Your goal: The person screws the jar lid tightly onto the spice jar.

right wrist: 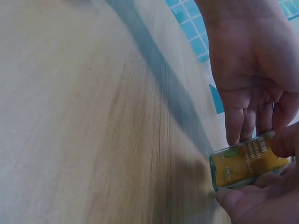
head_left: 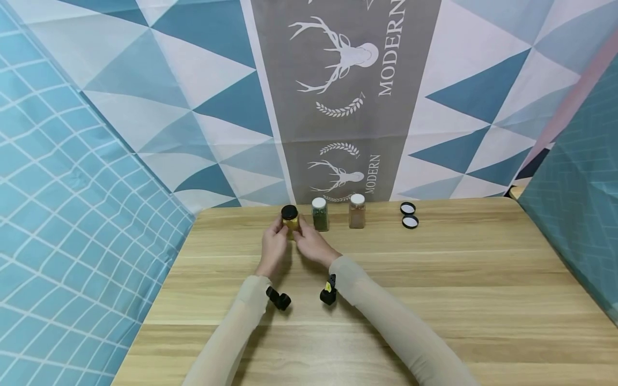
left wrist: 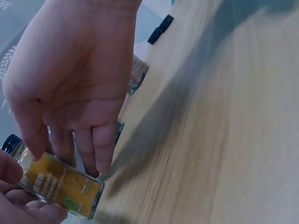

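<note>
A small square glass jar of yellow turmeric powder (head_left: 291,225) with a black cap (head_left: 289,212) stands near the table's back edge, between both hands. My left hand (head_left: 273,246) grips it from the left, with thumb and fingertips round the side. From the right, my right hand (head_left: 315,245) holds the same jar, thumb on the front and fingers behind. The label of the turmeric jar (left wrist: 63,189) reads clearly in the left wrist view. In the right wrist view, fingers of both hands partly cover the jar (right wrist: 243,163).
Right of the hands stand a white-topped jar of green flakes (head_left: 320,215) and a white-topped jar of pinkish-brown contents (head_left: 357,212). Two black lids (head_left: 409,215) lie farther right, white insides up. A patterned cloth (head_left: 232,134) hangs behind the wooden table (head_left: 434,289).
</note>
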Demonstrator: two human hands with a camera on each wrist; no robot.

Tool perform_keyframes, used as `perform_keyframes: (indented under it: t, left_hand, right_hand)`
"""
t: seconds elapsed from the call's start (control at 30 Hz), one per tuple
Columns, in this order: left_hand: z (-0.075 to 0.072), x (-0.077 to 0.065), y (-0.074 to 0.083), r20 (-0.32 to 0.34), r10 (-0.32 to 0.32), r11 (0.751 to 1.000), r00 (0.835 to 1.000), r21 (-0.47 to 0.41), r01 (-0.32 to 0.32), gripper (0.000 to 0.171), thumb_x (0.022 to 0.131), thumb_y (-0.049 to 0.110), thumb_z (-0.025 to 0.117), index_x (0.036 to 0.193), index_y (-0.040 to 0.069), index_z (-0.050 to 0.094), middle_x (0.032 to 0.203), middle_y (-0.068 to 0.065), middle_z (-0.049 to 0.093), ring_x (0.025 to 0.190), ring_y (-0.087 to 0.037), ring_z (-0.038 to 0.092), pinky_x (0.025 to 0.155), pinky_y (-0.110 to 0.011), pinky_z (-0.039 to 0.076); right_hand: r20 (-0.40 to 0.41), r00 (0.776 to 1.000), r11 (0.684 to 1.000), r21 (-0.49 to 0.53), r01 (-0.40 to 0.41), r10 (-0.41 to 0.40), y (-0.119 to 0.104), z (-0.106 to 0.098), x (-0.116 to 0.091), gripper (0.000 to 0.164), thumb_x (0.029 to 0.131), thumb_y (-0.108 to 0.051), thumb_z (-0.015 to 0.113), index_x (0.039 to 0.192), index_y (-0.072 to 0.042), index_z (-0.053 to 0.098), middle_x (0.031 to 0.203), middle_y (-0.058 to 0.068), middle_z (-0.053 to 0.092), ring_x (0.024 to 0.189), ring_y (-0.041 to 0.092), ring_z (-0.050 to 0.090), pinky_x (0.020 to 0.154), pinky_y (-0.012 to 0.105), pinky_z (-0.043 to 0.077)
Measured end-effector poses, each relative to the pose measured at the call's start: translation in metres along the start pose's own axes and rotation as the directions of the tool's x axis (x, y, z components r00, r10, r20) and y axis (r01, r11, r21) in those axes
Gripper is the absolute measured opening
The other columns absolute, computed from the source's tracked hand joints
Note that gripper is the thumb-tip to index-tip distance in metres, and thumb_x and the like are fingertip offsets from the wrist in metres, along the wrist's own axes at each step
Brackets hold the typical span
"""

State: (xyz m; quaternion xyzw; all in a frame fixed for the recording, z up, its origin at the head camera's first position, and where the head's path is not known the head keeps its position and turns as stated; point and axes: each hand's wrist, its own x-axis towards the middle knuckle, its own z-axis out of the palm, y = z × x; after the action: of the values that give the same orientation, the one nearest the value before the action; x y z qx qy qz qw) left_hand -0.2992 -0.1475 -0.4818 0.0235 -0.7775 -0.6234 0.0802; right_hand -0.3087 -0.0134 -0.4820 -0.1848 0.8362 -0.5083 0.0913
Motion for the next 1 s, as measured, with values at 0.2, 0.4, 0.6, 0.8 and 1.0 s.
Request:
perform_keyframes:
  t: [0.2, 0.4, 0.6, 0.8, 1.0]
  left_hand:
    - [-0.003, 0.007, -0.002, 0.003, -0.001, 1.0, 1.0, 0.015, 0.001, 0.056, 0.103, 0.002, 0.044, 0.159, 0.007, 0.038, 0.158, -0.017, 0.046, 0.149, -0.029, 0.041, 0.125, -0.045, 0.035]
    - [-0.011, 0.014, -0.006, 0.016, 0.004, 0.997, 1.0, 0.077, -0.005, 0.06, 0.103, 0.004, 0.046, 0.161, 0.014, 0.035, 0.161, -0.013, 0.043, 0.147, -0.031, 0.043, 0.124, -0.047, 0.038]
    - [-0.015, 0.019, -0.008, 0.042, -0.008, 0.999, 0.999, 0.039, 0.006, 0.065, 0.101, 0.0, 0.048, 0.163, 0.015, 0.032, 0.154, -0.022, 0.049, 0.143, -0.035, 0.047, 0.121, -0.05, 0.04]
    - [-0.018, 0.018, -0.008, 0.05, -0.009, 0.998, 0.999, 0.056, 0.006, 0.068, 0.1, -0.003, 0.048, 0.163, 0.014, 0.03, 0.15, -0.026, 0.052, 0.139, -0.038, 0.051, 0.118, -0.052, 0.043]
    - [-0.02, 0.018, -0.009, 0.055, 0.017, 0.996, 0.998, 0.088, -0.021, 0.068, 0.1, -0.002, 0.049, 0.163, 0.008, 0.026, 0.157, -0.027, 0.043, 0.145, -0.04, 0.044, 0.123, -0.049, 0.038]
  right_hand:
    - [0.011, 1.0, 1.0, 0.007, 0.014, -0.014, 0.0, 0.003, 0.009, 0.074, 0.107, -0.018, 0.045, 0.165, -0.008, 0.001, 0.172, 0.014, 0.011, 0.157, 0.027, 0.021, 0.132, 0.043, 0.018]
    - [0.049, 0.998, 1.0, -0.014, -0.025, 0.025, -0.006, 0.003, 0.019, 0.077, 0.105, -0.019, 0.047, 0.165, -0.008, -0.001, 0.171, 0.015, 0.017, 0.155, 0.029, 0.027, 0.13, 0.044, 0.024]
    - [0.077, 0.997, 1.0, -0.004, 0.016, -0.016, -0.002, 0.005, 0.022, 0.076, 0.107, -0.015, 0.044, 0.166, -0.013, -0.003, 0.172, 0.012, 0.014, 0.155, 0.029, 0.027, 0.131, 0.043, 0.022]
    - [0.076, 0.997, 1.0, 0.009, 0.024, -0.025, 0.0, 0.007, 0.021, 0.079, 0.102, -0.007, 0.047, 0.166, -0.012, 0.0, 0.172, 0.013, 0.016, 0.154, 0.031, 0.03, 0.13, 0.043, 0.024]
    - [0.079, 0.997, 1.0, 0.004, 0.004, -0.004, -0.001, 0.007, 0.021, 0.08, 0.101, -0.009, 0.05, 0.166, -0.01, 0.003, 0.171, 0.013, 0.021, 0.152, 0.032, 0.034, 0.128, 0.044, 0.029]
